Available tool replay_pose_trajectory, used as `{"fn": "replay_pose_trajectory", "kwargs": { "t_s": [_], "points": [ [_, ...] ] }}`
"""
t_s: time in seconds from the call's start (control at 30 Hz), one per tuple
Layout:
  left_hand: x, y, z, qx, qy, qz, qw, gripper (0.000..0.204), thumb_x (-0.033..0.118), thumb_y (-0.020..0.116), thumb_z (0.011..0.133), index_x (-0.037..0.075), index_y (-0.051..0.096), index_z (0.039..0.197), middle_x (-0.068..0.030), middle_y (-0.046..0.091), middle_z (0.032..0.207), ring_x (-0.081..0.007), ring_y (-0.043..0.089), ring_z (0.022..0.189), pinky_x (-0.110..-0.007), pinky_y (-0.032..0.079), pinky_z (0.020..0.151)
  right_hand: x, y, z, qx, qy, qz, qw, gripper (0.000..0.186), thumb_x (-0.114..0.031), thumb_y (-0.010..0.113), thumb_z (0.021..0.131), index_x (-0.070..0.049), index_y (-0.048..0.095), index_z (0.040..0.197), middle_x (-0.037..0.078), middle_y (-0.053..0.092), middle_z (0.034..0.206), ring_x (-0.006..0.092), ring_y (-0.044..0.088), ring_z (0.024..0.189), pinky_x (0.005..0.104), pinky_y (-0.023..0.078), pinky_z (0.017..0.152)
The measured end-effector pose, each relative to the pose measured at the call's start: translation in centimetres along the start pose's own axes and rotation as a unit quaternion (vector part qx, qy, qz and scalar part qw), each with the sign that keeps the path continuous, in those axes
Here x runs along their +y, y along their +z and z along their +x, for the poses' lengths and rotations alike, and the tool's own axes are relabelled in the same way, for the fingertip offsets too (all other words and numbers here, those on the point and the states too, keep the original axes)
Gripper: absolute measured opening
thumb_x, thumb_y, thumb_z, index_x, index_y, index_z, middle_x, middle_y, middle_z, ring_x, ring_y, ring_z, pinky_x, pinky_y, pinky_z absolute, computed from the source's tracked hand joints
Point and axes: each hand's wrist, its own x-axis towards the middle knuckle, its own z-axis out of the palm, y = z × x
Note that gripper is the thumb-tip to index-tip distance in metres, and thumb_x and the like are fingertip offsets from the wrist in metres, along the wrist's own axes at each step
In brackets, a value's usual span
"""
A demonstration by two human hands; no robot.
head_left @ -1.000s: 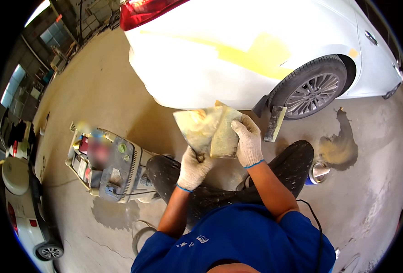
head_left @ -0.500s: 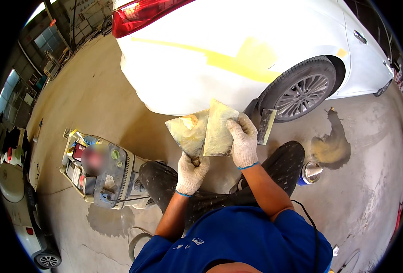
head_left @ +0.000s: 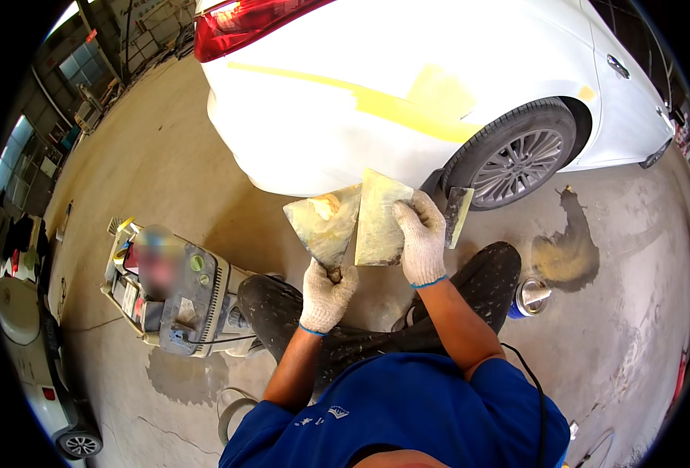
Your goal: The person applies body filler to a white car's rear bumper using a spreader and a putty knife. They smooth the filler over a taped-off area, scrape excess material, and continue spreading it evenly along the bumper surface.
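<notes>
My left hand (head_left: pixel 327 295), in a white knit glove, is closed round the handle of a putty knife (head_left: pixel 318 234) with a wide, flaring blade. A dab of yellow putty (head_left: pixel 327 207) sits on that blade. In my right hand (head_left: pixel 423 238), gloved alike, a flat putty-smeared rectangular spreader (head_left: pixel 379 222) is pinched under the thumb, its face toward me. The two blades are side by side, their edges very close. A narrow dark strip with a pale edge (head_left: pixel 459 217) shows beyond my right fingers; whether they hold it is hidden.
A white car (head_left: pixel 298 132) with yellow filler (head_left: pixel 415 113) on its rear side stands ahead, its rear wheel (head_left: pixel 516 160) at right. A wheeled machine (head_left: pixel 193 292) with items on top is at left. An open can (head_left: pixel 532 296) stands beside my right knee.
My right hand and the rectangular spreader have shifted slightly right, away from the putty knife. The left hand has barely moved, and the putty is still on its blade.
</notes>
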Motion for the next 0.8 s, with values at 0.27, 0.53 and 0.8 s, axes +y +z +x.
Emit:
{"fn": "replay_pose_trajectory", "kwargs": {
  "t_s": [0.27,0.53,0.8],
  "points": [
    [1.6,-0.1,-0.1,-0.028,0.006,0.096,0.995,0.028,0.001,0.065,0.084,0.0,0.058,0.111,0.0056,0.046,0.071,-0.0046,0.038,0.062,-0.024,0.04,0.059,-0.9,-0.3,0.4,-0.032,-0.02,-0.104,0.994,0.021,-0.001,0.057,0.094,0.003,0.065,0.113,0.003,0.067,0.1,0.008,0.059,0.088,0.025,0.049,0.081],
    [3.1,0.4,-0.1,-0.085,0.007,0.159,0.984,0.023,0.0,0.063,0.083,0.001,0.055,0.105,0.0022,0.041,0.07,-0.0083,0.038,0.064,-0.027,0.041,0.061,-1.2,0.2,0.3,-0.043,-0.052,-0.125,0.99,0.02,0.0,0.06,0.093,0.003,0.065,0.111,0.0,0.062,0.087,0.0059,0.051,0.077,0.0247,0.045,0.069],
    [2.9,0.3,-0.5,-0.114,-0.034,0.203,0.972,0.031,0.003,0.059,0.081,0.001,0.055,0.111,-0.0073,0.051,0.071,-0.0162,0.048,0.062,-0.034,0.048,0.062,-0.6,0.7,-0.3,-0.067,-0.077,-0.166,0.981,0.017,0.0,0.061,0.092,0.003,0.066,0.108,-0.001,0.058,0.085,0.0063,0.049,0.074,0.0249,0.044,0.067]
  ]
}}
